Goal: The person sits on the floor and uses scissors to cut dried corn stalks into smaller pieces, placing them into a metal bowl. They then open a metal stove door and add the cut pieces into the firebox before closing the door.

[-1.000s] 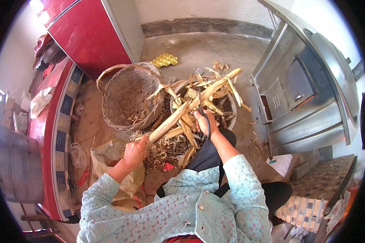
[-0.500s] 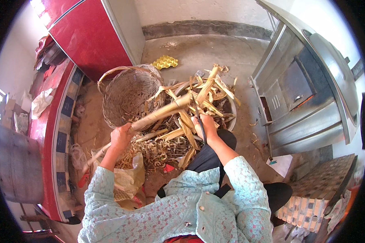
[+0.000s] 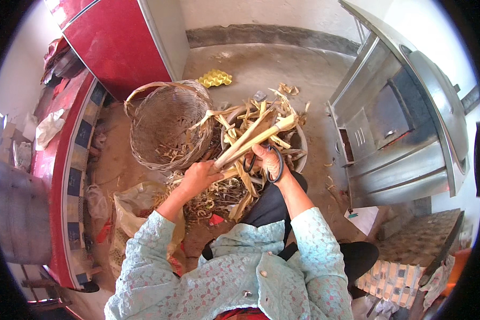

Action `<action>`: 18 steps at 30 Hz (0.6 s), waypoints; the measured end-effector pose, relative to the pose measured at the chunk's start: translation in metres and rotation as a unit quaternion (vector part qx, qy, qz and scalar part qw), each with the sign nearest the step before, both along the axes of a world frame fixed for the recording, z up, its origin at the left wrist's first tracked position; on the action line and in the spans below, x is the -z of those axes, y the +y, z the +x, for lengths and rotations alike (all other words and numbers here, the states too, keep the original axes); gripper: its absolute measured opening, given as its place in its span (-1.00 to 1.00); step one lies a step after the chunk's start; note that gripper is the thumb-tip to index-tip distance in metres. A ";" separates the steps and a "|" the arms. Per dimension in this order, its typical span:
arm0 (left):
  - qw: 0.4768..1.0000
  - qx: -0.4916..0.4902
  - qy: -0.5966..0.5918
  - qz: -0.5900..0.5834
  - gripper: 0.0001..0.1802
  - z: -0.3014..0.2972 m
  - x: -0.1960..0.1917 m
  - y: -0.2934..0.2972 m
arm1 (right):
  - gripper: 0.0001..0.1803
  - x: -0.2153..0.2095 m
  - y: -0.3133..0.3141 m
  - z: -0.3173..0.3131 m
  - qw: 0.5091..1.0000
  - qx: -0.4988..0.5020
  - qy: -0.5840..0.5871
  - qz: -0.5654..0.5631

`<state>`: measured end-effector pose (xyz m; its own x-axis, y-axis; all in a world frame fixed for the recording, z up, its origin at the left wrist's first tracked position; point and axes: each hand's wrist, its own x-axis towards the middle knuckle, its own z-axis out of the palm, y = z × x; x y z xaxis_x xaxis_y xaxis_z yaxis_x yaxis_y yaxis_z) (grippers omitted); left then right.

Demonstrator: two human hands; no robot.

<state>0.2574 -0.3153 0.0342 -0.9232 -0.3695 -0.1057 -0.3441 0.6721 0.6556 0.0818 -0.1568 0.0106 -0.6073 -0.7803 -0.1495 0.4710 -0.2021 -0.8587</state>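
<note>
Stalk [image 3: 250, 141], long and pale, lies across a bowl [image 3: 302, 144] of dry husks, beside our big woven basket [image 3: 165, 125]. Our left hand [image 3: 197, 178] wraps its fingers tight around its near end. Our right hand [image 3: 269, 160] grips scissors [image 3: 274, 165] against it.

Yellow egg tray [image 3: 214, 78] on floor, well beyond both grips, past the basket, dimpled, flat. Plastic bag [image 3: 136, 200], clear-yellowish, crumpled, open, just below and left of left grip [image 3: 197, 178]. White bag [image 3: 49, 128], crumpled, on red desk [image 3: 64, 160], far left of left grip. Small white card or label [image 3: 364, 218] with a teal mark, on floor, right and below right grip [image 3: 269, 162]. Small red scrap or wrapper [image 3: 216, 219] on floor below left grip. No screens or signs seen.
</note>
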 end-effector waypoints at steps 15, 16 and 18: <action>0.983 -0.039 -0.002 -0.178 -0.44 0.043 0.013 -0.002 | -0.68 0.030 0.007 -0.043 0.915 0.386 -0.116 -0.012; 0.983 -0.060 -0.004 -0.171 -0.48 0.048 0.014 -0.002 | -0.67 0.034 0.008 -0.045 0.909 0.406 -0.097 -0.017; 0.985 -0.095 -0.005 -0.146 -0.54 0.056 0.006 -0.001 | -0.59 0.036 0.007 -0.044 0.935 0.344 -0.086 0.028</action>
<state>0.3133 -0.3163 0.0285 -0.8342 -0.5510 0.0222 -0.4868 0.7547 0.4398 0.0383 -0.1493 -0.0253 -0.9255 -0.2027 -0.3199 0.3784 -0.4641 -0.8009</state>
